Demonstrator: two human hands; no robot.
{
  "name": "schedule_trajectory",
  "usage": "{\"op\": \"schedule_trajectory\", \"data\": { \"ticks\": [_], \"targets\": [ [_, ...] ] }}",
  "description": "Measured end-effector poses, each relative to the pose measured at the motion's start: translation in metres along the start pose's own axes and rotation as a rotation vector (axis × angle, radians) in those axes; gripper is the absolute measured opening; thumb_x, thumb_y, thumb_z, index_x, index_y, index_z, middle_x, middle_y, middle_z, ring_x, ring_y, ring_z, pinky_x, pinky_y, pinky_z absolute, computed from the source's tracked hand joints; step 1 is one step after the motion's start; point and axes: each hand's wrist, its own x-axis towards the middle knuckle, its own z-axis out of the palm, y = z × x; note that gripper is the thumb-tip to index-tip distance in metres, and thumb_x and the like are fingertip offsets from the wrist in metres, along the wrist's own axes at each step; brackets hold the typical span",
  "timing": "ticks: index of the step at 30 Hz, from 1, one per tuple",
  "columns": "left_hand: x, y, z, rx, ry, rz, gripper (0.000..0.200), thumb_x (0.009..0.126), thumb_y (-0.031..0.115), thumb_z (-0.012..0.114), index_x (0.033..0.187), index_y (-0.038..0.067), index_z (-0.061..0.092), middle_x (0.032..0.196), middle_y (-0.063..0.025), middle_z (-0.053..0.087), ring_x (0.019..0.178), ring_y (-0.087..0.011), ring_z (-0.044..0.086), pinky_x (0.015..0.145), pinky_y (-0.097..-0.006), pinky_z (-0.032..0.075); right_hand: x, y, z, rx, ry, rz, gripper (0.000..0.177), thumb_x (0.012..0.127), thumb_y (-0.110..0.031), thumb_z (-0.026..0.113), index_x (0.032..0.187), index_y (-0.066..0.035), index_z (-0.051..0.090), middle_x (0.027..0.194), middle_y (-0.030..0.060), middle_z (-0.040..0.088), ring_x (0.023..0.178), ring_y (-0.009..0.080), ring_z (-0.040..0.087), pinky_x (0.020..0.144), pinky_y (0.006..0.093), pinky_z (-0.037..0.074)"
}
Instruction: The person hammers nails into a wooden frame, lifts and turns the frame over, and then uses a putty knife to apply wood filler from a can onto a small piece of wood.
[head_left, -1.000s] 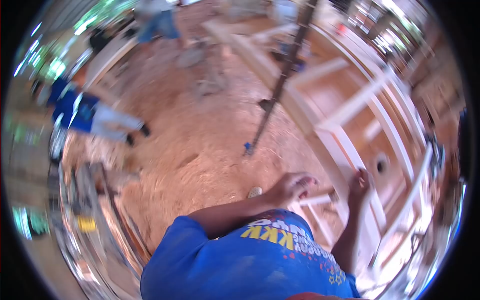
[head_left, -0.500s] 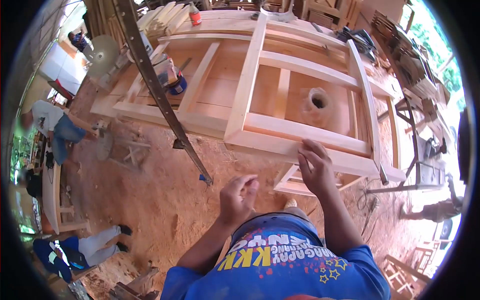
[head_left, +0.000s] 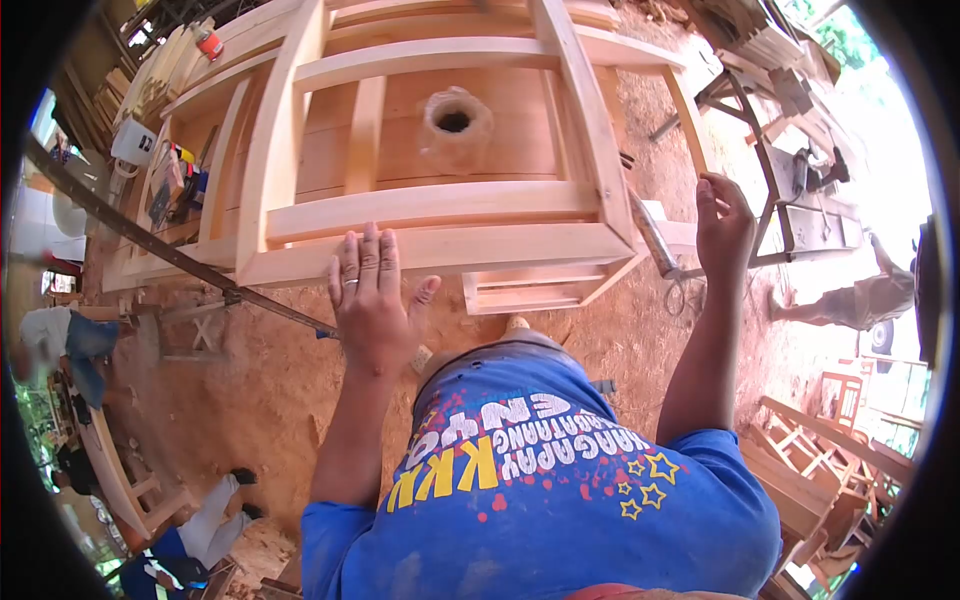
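A pale wooden frame [head_left: 450, 248] of joined rails lies across the workbench. My left hand [head_left: 375, 300], wearing a ring, has its fingers stretched out flat against the front rail, thumb apart. My right hand [head_left: 724, 225] is raised beyond the frame's right corner, its fingers curled together at the lower end of a pale wooden rail [head_left: 690, 120]. Whether they grip that rail is hidden. Inside the frame stands a translucent roll [head_left: 456, 125] with a dark hole in its middle. Below the front rail shows a smaller slatted wooden piece [head_left: 540, 285].
A dark metal bar [head_left: 130, 220] slants across the left side. A red bottle [head_left: 208, 42] and a white mug [head_left: 133, 143] stand at the back left. Wooden furniture parts [head_left: 810, 450] lie at lower right. Other people appear at both sides.
My view has shifted, so the frame appears further left and nearer. My left hand has moved from a loose curl onto the front rail; my right hand has left that rail and moved right.
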Motion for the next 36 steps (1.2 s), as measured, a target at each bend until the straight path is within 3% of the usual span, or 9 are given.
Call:
{"op": "schedule_trajectory", "data": {
  "ticks": [2,7,12,16,18,21,24,30,36],
  "targets": [
    [0.009,0.027,0.003,-0.028,-0.014,0.049,0.074,0.1,0.053,0.061,0.152,0.0,0.052,0.159,-0.0197,0.049,0.15,-0.0418,0.041,0.124,-0.0564,0.024,0.0,0.031,0.004,0.002,-0.134,0.182,0.031,0.103,-0.027,0.066,0.116,-0.001,0.076,0.109,0.016,0.078,0.102,0.0278,0.074,0.091,0.0393,0.058],
    [0.039,0.085,0.019,-0.074,-0.066,0.123,0.07,0.095,0.048,0.068,0.152,0.01,0.054,0.156,-0.0109,0.055,0.145,-0.0345,0.047,0.123,-0.0547,0.028,-0.005,0.109,0.055,0.094,-0.49,0.144,0.035,0.101,-0.03,0.067,0.12,-0.001,0.074,0.106,0.0201,0.077,0.097,0.0287,0.076,0.087,0.0392,0.057],
    [0.041,0.086,0.022,-0.045,-0.072,0.127,0.063,0.091,0.045,0.073,0.146,0.019,0.06,0.151,-0.0032,0.06,0.141,-0.0269,0.052,0.121,-0.053,0.03,0.001,0.124,0.079,0.184,-0.62,0.145,0.039,0.1,-0.039,0.065,0.118,-0.006,0.075,0.098,0.0171,0.078,0.094,0.0305,0.075,0.083,0.0416,0.056],
    [0.048,0.089,0.017,-0.031,-0.166,0.087,0.079,0.078,0.047,0.084,0.148,0.021,0.057,0.155,-0.005,0.056,0.142,-0.0293,0.051,0.121,-0.0538,0.03,0.009,0.12,0.085,-0.027,-0.556,0.096,0.042,0.098,-0.051,0.062,0.11,-0.015,0.078,0.098,0.0119,0.079,0.095,0.0343,0.074,0.084,0.0454,0.056],
    [0.06,0.094,0.013,-0.001,-0.226,0.056,0.092,0.07,0.048,0.09,0.151,0.023,0.054,0.157,-0.0061,0.053,0.143,-0.0307,0.049,0.12,-0.0542,0.03,0.004,0.123,0.09,-0.09,-0.49,0.106,0.04,0.097,-0.051,0.063,0.109,-0.016,0.079,0.096,0.0112,0.079,0.093,0.0345,0.075,0.083,0.0456,0.056],
    [0.082,0.1,0.013,-0.062,-0.168,0.224,0.109,0.06,0.05,0.095,0.155,0.023,0.049,0.158,-0.0076,0.051,0.143,-0.0328,0.049,0.12,-0.0555,0.031,0.002,0.13,0.093,-0.091,-0.391,0.068,0.037,0.096,-0.05,0.064,0.105,-0.018,0.08,0.092,0.0107,0.079,0.09,0.0355,0.075,0.081,0.0463,0.057],
    [0.091,0.099,0.019,0.02,-0.232,0.28,0.112,0.056,0.051,0.097,0.154,0.023,0.05,0.147,-0.0067,0.057,0.139,-0.0299,0.052,0.119,-0.0552,0.032,-0.001,0.132,0.091,-0.029,-0.361,0.043,0.037,0.097,-0.049,0.064,0.102,-0.016,0.08,0.09,0.0127,0.078,0.09,0.0364,0.074,0.081,0.0468,0.057],
    [0.095,0.111,0.011,-0.124,-0.291,0.284,0.109,0.054,0.05,0.097,0.149,0.017,0.055,0.136,-0.0074,0.063,0.132,-0.0306,0.057,0.115,-0.0531,0.037,-0.005,0.137,0.087,0.019,-0.34,0.041,0.038,0.098,-0.047,0.063,0.105,-0.013,0.079,0.089,0.0153,0.077,0.088,0.0372,0.073,0.081,0.0469,0.056],
    [0.093,0.118,0.013,-0.049,-0.258,0.311,0.112,0.056,0.063,0.093,0.148,0.011,0.057,0.134,-0.0102,0.064,0.129,-0.033,0.059,0.111,-0.0501,0.041,-0.008,0.144,0.088,0.122,-0.298,0.02,0.029,0.097,-0.038,0.066,0.103,-0.012,0.077,0.087,0.014,0.076,0.083,0.0372,0.073,0.077,0.0478,0.056]
  ]
}}
